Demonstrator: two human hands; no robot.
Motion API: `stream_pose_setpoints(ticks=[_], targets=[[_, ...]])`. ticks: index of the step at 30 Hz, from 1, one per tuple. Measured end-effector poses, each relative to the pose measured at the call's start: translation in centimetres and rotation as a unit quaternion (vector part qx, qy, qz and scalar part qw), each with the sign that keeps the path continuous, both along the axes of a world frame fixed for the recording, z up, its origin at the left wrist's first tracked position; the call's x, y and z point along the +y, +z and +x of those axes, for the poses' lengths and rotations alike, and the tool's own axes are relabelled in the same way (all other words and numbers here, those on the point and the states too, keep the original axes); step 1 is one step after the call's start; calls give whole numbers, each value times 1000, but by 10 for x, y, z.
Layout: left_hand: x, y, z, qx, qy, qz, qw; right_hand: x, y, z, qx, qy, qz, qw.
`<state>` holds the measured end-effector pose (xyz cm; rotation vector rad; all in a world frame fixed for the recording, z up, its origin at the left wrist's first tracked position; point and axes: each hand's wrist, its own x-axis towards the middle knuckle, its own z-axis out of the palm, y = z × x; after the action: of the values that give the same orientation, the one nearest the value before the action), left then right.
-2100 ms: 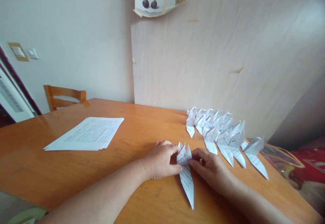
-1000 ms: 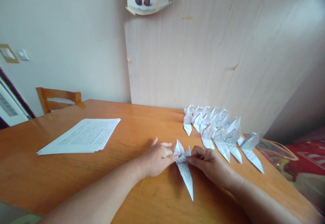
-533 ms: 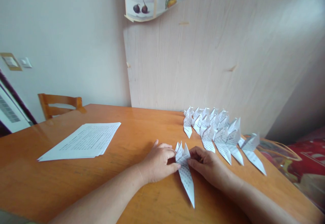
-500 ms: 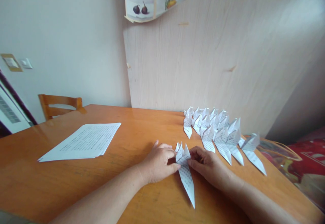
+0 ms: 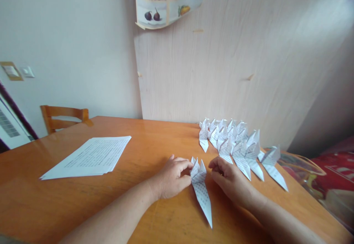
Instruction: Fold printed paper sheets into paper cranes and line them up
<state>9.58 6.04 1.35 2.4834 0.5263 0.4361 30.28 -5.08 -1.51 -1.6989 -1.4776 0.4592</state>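
Note:
A folded paper figure (image 5: 201, 190) of printed white paper stands on the table in front of me, its upright points at the far end and a long flat tip towards me. My left hand (image 5: 174, 175) is at its left side, thumb and fingers apart; the fingertips are so close that I cannot tell whether they touch it. Across a small gap on the right, my right hand (image 5: 228, 175) has loosely curled fingers, with nothing seen in them. Several similar folded paper figures (image 5: 242, 163) stand in rows at the back right.
A stack of printed sheets (image 5: 88, 157) lies on the left of the wooden table (image 5: 155, 137). Behind the far left edge is a wooden chair (image 5: 66, 113). Red material (image 5: 332, 166) shows beyond the right edge. A fruit poster (image 5: 170, 0) hangs on the wall.
My right hand has let go of the folded paper figure and moved slightly right. My left thumb has drawn back from the figure's surface. The figure stays in place; the view has tilted slightly.

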Motion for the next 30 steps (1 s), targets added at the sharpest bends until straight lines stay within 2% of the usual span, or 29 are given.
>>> stream_pose_setpoints(ticks=[3, 8, 14, 18, 22, 25, 27, 30], targets=[[1, 1, -2, 29, -17, 25, 999, 0, 1, 3, -25, -37, 2, 999], [2, -2, -4, 64, -13, 111, 992, 1, 2, 4, -31, -70, 5, 997], [2, -3, -4, 52, 22, 188, 981, 0, 4, 4, -32, -100, 18, 994], [0, -1, -3, 54, 42, 204, 977, 0, 5, 3, -2, -88, 21, 996], [-3, 0, 0, 52, 52, 194, 978, -1, 7, 1, -1, -76, 39, 996], [-3, 1, 2, 24, 74, 159, 984, -3, 8, -1, -10, -69, 49, 996], [-3, 2, 3, -14, 92, 112, 989, -5, 10, -3, -8, -56, 60, 997], [-3, 2, 4, -111, 87, -3, 990, -8, 13, -8, 0, -35, 80, 996]])
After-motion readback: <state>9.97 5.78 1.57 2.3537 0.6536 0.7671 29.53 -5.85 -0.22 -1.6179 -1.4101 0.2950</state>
